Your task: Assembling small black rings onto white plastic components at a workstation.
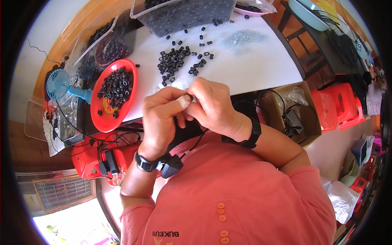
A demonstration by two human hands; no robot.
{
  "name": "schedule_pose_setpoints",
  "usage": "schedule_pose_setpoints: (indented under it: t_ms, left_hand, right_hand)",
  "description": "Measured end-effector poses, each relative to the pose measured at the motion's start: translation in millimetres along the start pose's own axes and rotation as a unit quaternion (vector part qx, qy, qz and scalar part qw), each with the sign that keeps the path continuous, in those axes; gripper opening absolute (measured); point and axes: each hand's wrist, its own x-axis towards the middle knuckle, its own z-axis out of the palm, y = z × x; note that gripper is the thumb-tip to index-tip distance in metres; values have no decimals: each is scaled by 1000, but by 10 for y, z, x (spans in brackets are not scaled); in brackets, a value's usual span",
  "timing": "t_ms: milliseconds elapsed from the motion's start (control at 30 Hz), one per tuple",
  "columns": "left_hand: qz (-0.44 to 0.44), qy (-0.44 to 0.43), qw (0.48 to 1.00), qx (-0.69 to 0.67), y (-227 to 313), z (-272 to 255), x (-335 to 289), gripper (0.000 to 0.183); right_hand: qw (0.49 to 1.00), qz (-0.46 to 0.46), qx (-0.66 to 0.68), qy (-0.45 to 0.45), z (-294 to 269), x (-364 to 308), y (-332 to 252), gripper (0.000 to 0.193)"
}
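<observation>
My left hand and my right hand meet at the near edge of the white tabletop. Both are closed, thumbs and fingertips pinched together. A small dark spot shows between the fingertips, but the fingers cover most of it and I cannot make out what it is. Just beyond the hands lies a loose pile of small black spool-shaped parts, with several more scattered to its right. To the left, a red oval plate holds many small round black parts with holes. Clear small pieces are spread at the far right of the tabletop.
A large clear bin of black parts stands at the back, with another clear container at back left. A blue fan is left of the plate. Cables hang below the table. A cardboard box and red stools are at right.
</observation>
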Motion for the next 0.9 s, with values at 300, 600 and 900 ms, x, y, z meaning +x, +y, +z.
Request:
schedule_pose_setpoints:
  t_ms: [300,600,900]
  left_hand:
    - [156,264,908,284,324,-1063,206,20]
    - [266,91,875,395,26,-303,521,19]
    - [325,36,701,634,-14,-73,1204,18]
  right_hand:
    - [887,6,-444,-125,-930,344,695,10]
    - [873,-79,-430,-215,-949,443,784,7]
    - [877,-18,-422,-229,-1041,422,792,7]
